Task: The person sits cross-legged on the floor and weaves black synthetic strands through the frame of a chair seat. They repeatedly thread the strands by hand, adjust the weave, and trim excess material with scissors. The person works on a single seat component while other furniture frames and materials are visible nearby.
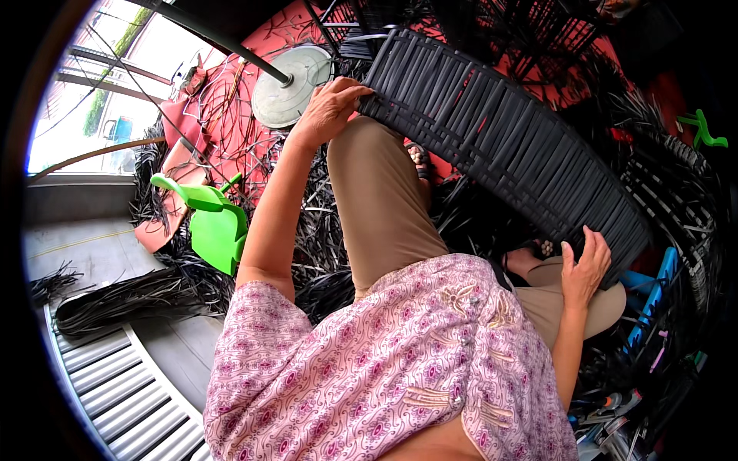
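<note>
Hands clamp both ends of the black woven panel (pixel 507 131), which arcs from top centre to right of frame: left hand (pixel 329 107) curled over the upper edge, right hand (pixel 586 265) pinching the lower. I judge it light, springy; best gripped at those 2 edges.

Left hand (pixel 329 107) grips the far end of a long curved black woven rattan panel (pixel 500 131), right hand (pixel 584 265) curls over its near end, w/ the panel lying across the person's raised knee in tan trousers (pixel 377 200). Loose black weaving strips (pixel 146 296) piled all over the floor, a green plastic chair (pixel 211 223) just left of the left arm, and a round grey pole base (pixel 292 84) right behind the left hand. Blue clamps (pixel 653 300) sit near the right hand, another green piece (pixel 703 131) off at far right.
</note>
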{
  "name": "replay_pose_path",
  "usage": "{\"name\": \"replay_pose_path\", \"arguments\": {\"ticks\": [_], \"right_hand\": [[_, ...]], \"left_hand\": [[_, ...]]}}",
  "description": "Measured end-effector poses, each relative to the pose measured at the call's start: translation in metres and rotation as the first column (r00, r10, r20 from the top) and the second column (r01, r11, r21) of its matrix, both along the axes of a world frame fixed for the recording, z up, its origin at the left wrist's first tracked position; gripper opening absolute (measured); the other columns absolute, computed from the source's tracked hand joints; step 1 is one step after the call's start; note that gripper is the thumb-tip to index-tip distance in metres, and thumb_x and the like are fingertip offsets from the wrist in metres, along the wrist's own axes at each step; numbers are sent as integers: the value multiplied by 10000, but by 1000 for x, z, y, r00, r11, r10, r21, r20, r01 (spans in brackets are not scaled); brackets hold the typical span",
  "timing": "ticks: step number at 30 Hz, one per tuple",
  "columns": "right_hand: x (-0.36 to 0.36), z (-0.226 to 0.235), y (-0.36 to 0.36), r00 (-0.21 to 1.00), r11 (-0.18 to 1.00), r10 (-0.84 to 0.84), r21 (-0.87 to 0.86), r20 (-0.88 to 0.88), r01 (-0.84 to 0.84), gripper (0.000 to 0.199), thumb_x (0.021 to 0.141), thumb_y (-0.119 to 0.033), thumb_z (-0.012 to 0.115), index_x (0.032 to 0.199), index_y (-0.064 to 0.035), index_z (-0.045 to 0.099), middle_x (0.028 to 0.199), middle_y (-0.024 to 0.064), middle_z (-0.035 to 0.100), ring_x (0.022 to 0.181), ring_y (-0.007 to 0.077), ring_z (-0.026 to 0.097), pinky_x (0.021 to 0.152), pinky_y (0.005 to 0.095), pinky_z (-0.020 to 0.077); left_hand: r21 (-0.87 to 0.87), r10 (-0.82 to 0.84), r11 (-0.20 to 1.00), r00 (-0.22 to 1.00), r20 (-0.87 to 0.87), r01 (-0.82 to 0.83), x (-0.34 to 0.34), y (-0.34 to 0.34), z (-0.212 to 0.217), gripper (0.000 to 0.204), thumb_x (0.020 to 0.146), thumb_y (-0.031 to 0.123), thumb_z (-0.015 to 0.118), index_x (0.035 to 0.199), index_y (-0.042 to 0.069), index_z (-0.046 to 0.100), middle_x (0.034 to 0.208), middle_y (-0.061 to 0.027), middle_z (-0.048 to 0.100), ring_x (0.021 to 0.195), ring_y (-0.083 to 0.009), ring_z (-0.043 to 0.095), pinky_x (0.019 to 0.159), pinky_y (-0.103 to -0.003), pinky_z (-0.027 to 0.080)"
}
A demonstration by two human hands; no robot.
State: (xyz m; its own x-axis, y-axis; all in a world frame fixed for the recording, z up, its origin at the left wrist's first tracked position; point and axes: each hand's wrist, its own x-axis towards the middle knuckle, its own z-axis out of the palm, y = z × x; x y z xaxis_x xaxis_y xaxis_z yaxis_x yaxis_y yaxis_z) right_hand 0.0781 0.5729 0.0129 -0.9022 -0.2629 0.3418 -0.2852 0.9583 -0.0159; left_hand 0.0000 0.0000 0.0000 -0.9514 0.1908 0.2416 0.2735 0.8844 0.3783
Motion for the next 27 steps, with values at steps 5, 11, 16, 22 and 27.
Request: {"name": "replay_pose_path", "arguments": {"ticks": [5, 11, 16, 22, 27], "right_hand": [[-3, -2, 3, 999, 1000, 16, -8, -34, -16, 456, 928, -354, 701, 1268, -64, 605, 1203, 123, 575, 1126, 341, 545, 976, 457, 425], [2, -12, 28, 979, 983, -182, -17, -89, 182, 431, 960, -393, 664, 1224, -54, 619, 1225, 134, 587, 1139, 358, 546, 975, 463, 440], [13, -16, 40, 979, 983, -177, -67, -98, 171, 423, 975, -380, 651, 1238, -51, 613, 1264, 139, 570, 1164, 361, 535, 984, 468, 437], [21, -24, 46, 910, 911, -407, 34, -81, 411, 456, 1000, -469, 571, 1275, -107, 600, 1304, 100, 564, 1196, 349, 535, 985, 477, 435], [29, -18, 46, 919, 920, -392, -15, -35, 392, 402, 976, -389, 625, 1272, -119, 599, 1292, 81, 572, 1186, 336, 543, 975, 476, 436]], "left_hand": [[-145, -39, 989, 992, -118, 22, -7, 16, 21, 349, 907, 73, 605, 1225, 186, 696, 1213, -37, 618, 1157, -254, 564, 979, -404, 402], [-55, -55, 997, 998, -13, 54, -7, 18, 1, 341, 867, 47, 607, 1173, 139, 726, 1123, -72, 627, 1118, -272, 579, 943, -404, 446], [-77, 6, 997, 1000, -14, -7, -7, 35, 16, 410, 842, 43, 609, 1232, 131, 695, 1170, -72, 620, 1130, -282, 577, 966, -416, 428], [-118, -143, 984, 989, -47, 137, 0, 110, 36, 450, 870, 53, 603, 1309, 141, 647, 1284, -81, 593, 1208, -298, 534, 1033, -430, 406], [-192, -150, 970, 989, -4, 146, 11, 145, 27, 421, 853, 57, 613, 1264, 117, 677, 1218, -81, 612, 1175, -283, 543, 1009, -429, 408]]}}
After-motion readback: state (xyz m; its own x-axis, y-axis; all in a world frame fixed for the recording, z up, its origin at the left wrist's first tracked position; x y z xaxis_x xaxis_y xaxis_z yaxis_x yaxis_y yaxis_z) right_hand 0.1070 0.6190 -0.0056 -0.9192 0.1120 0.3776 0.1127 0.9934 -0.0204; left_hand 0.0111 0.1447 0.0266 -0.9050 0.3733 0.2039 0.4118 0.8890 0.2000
